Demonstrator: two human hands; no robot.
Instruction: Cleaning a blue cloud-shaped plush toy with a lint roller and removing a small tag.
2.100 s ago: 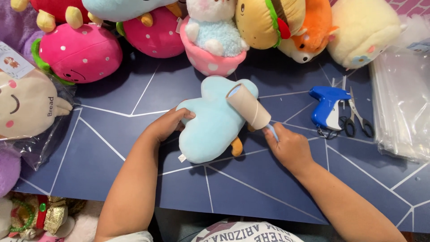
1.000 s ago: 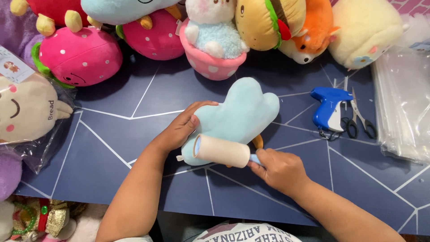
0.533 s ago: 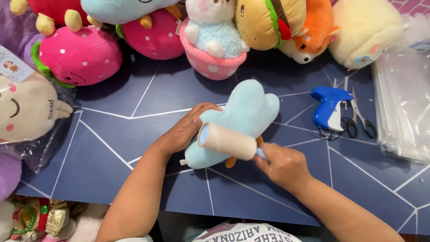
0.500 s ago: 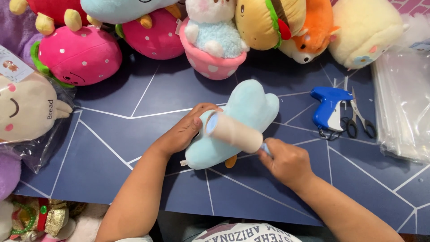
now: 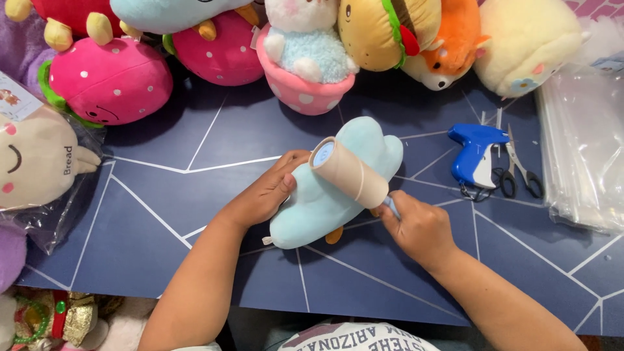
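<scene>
Pale-blue plush toy (image 5: 325,201) lying mid-worktop, long axis slanting from near-left to far-right, small orange foot showing at its near edge. Left hand (image 5: 263,195) pressed against the toy's left side, fingers curled loosely over the plush, steadying rather than clamping. Right hand (image 5: 419,227) just right of the toy, fingers closed round the handle of a lint roller (image 5: 348,172); tan roll resting across the toy's upper part, open end of the roll facing the camera. Handle mostly hidden inside the fist.

Dark blue worktop (image 5: 162,195) with thin pale lines crossing it. Blue tagging gun (image 5: 474,153) to the right, well apart from the hands, small scissors (image 5: 517,172) just beside it. Stack of clear plastic bags (image 5: 582,149) at far right edge. Along the far side, row of plush: pink strawberry (image 5: 107,81), pink cup with white-and-blue animal (image 5: 302,58), burger (image 5: 383,29), orange fox (image 5: 452,45), cream round one (image 5: 526,45). Bagged cream plush (image 5: 36,162) at left.
</scene>
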